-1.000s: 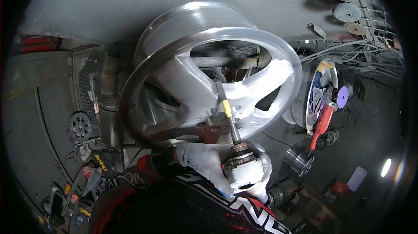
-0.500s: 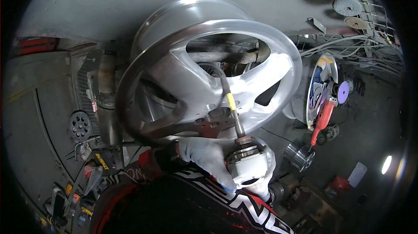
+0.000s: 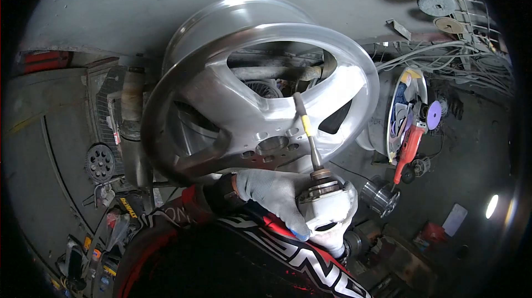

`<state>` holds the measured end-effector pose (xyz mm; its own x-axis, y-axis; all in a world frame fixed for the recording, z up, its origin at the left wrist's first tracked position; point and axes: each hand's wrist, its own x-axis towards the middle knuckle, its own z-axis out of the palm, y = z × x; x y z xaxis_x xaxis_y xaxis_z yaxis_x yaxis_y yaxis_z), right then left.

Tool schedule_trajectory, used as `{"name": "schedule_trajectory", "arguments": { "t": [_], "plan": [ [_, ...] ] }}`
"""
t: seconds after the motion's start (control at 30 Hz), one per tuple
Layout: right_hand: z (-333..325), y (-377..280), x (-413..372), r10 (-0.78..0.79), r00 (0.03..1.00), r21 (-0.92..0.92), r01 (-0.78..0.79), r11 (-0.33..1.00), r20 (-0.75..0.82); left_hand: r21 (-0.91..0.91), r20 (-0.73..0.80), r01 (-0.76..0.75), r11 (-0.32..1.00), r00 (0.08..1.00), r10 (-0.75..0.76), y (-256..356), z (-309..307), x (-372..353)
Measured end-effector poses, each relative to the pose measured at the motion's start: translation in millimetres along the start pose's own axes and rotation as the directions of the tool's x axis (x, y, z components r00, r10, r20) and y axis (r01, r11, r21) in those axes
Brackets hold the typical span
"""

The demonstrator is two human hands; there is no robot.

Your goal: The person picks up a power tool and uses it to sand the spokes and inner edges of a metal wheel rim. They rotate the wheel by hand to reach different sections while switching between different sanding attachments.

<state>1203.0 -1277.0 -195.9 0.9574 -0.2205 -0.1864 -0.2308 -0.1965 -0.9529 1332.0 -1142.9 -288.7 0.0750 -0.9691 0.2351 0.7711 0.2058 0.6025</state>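
Observation:
A large bare-metal wheel rim (image 3: 238, 93) stands tilted in front of me, its spokes partly shiny and partly dull. My left hand (image 3: 271, 195), in a grey-white glove, wraps the near left side of a die grinder (image 3: 321, 206) with a pale housing. On the opposite side, my gloved right hand (image 3: 348, 209) grips the same tool, its fingers partly hidden by the housing. The long shaft with a yellow band (image 3: 306, 125) points away from me over the rim's face. Its dark tip (image 3: 299, 103) overlaps the spoke by the edge of the upper opening.
To the right, a second rim (image 3: 382, 126) holds discs and cloths, with a red angle grinder (image 3: 410, 148) carrying a purple disc beside it. A small metal drum (image 3: 380, 195) sits below. Cables (image 3: 465, 57) hang at upper right; tools (image 3: 124, 206) lie at lower left.
The die grinder and both hands have shifted right. Its tip has moved right and slightly down along the spoke's edge. The rim appears slightly farther left in view.

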Motion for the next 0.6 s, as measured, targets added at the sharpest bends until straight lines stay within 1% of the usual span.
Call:
{"name": "schedule_trajectory", "arguments": {
  "t": [0.07, 0.1, 0.2, 0.27, 0.3, 0.33, 0.4, 0.43, 0.47, 0.5, 0.53, 0.57, 0.6],
  "plan": [
    [-9, 5, -5, -0.017, 1.000, -0.028, 0.018, 0.999, 0.006, 0.005, -0.002, 0.047, 0.999, 0.999, -0.047, -3, -1, 1],
    [-12, 8, -7, -0.017, 1.000, -0.027, 0.017, 0.999, 0.007, 0.005, -0.003, 0.047, 0.999, 0.999, -0.047, -3, 0, -1],
    [-14, 12, -2, 0.005, 0.992, 0.002, -0.006, 1.000, 0.129, -0.040, -0.030, 0.047, 0.998, 0.998, -0.048, 2, 3, -13],
    [-16, 15, 1, 0.017, 0.977, 0.019, -0.022, 1.000, 0.214, -0.035, 0.026, 0.155, 0.987, 0.988, -0.155, 6, 5, -20],
    [-16, 16, 3, -0.065, 0.962, -0.012, 0.070, 0.997, 0.264, 0.012, 0.051, 0.196, 0.980, 0.979, -0.197, 17, 6, -22],
    [-17, 15, 5, -0.065, 0.962, -0.011, 0.071, 0.997, 0.265, 0.012, 0.050, 0.196, 0.981, 0.979, -0.196, 12, 6, -24],
    [-18, 13, 8, -0.065, 0.927, 0.006, 0.068, 0.998, 0.369, 0.017, 0.068, 0.191, 0.981, 0.979, -0.192, -2, 6, -27],
    [-18, 14, 4, -0.065, 0.927, 0.005, 0.068, 0.998, 0.368, 0.017, 0.068, 0.191, 0.981, 0.979, -0.192, -1, 7, -26],
    [-17, 17, -3, 0.087, 0.957, 0.133, -0.128, 0.983, 0.277, 0.009, 0.035, 0.142, 0.990, 0.989, -0.143, 2, 8, -24],
    [-14, 16, -5, 0.251, 0.946, 0.272, -0.301, 0.914, 0.203, 0.003, 0.003, 0.092, 0.996, 0.996, -0.092, 4, 10, -22],
    [-14, 16, -6, 0.252, 0.947, 0.270, -0.300, 0.915, 0.200, 0.003, 0.007, 0.091, 0.996, 0.996, -0.091, 6, 9, -18],
    [-13, 14, -6, 0.102, 0.989, 0.149, -0.117, 0.982, 0.106, -0.001, -0.009, 0.064, 0.998, 0.998, -0.064, 9, 8, -14],
    [-13, 13, -5, -0.065, 0.997, 0.011, 0.065, 0.998, 0.034, -0.003, -0.026, 0.036, 0.999, 0.999, -0.036, 10, 7, -9]
  ]
}}
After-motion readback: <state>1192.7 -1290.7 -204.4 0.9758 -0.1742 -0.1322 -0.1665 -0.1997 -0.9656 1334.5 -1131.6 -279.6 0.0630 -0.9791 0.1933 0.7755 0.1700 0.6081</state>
